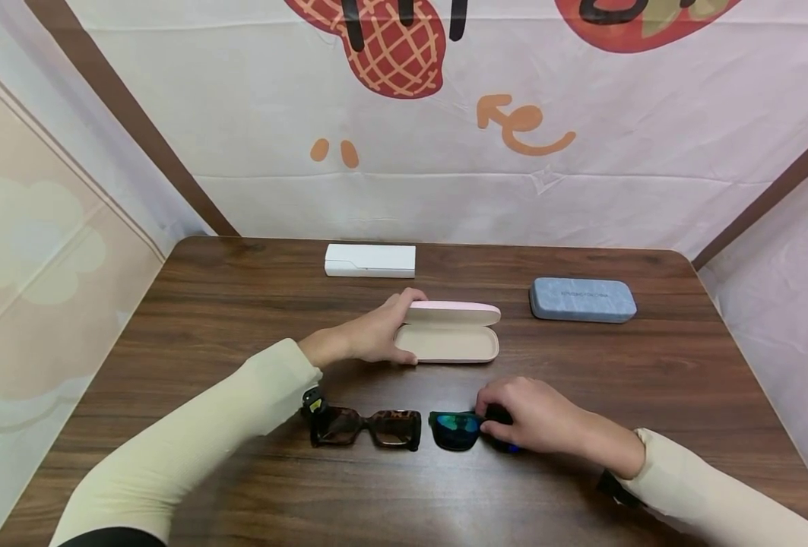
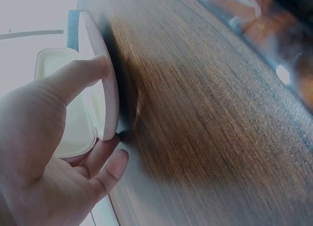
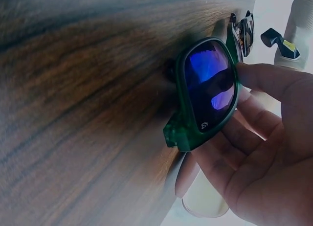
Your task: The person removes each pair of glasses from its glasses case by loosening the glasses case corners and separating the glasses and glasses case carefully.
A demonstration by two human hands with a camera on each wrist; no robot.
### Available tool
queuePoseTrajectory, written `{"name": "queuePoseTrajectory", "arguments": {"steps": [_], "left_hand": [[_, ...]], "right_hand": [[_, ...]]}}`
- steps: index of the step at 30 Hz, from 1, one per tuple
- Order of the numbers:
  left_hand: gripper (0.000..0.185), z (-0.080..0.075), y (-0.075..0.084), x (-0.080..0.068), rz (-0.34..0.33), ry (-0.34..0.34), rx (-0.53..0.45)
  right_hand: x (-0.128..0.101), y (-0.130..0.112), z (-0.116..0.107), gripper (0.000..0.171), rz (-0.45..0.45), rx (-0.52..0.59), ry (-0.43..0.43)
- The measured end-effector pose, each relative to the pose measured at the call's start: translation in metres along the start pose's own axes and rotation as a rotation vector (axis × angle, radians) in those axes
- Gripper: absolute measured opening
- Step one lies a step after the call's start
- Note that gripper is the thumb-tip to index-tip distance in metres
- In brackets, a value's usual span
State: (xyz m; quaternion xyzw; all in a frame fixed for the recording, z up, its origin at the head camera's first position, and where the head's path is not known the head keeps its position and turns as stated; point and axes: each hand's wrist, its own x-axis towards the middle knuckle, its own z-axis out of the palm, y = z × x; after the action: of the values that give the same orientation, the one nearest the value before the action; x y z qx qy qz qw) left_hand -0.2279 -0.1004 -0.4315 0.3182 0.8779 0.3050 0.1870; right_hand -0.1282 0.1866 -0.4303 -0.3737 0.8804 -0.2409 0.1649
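The left hand point(image 1: 369, 334) grips the open pink case point(image 1: 453, 334) at mid-table; the right hand point(image 1: 537, 418) pinches the green sunglasses point(image 1: 460, 430) on the near edge. Careless lifting could knock the brown sunglasses point(image 1: 365, 427) just left.

A small white logo on the green sunglasses point(image 3: 208, 89) lens, possibly "DAIWA".

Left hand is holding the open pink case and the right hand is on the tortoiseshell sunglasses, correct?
Not quite. The left hand does hold the open pink case, but the right hand grips the green mirrored sunglasses, as head and right wrist views show. The tortoiseshell sunglasses lie untouched.
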Motion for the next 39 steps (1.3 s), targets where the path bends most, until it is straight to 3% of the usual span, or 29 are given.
{"name": "queuePoseTrajectory", "arguments": {"steps": [28,39], "left_hand": [[0.094,-0.0009,0.0,0.0002,0.003,-0.007,-0.002],[0.093,-0.0007,-0.0018,-0.0006,0.027,0.012,0.024]], "right_hand": [[-0.0014,-0.0029,-0.0032,0.005,0.02,-0.046,0.004],[-0.0004,-0.0053,-0.0071,0.023,0.027,-0.063,0.014]]}}
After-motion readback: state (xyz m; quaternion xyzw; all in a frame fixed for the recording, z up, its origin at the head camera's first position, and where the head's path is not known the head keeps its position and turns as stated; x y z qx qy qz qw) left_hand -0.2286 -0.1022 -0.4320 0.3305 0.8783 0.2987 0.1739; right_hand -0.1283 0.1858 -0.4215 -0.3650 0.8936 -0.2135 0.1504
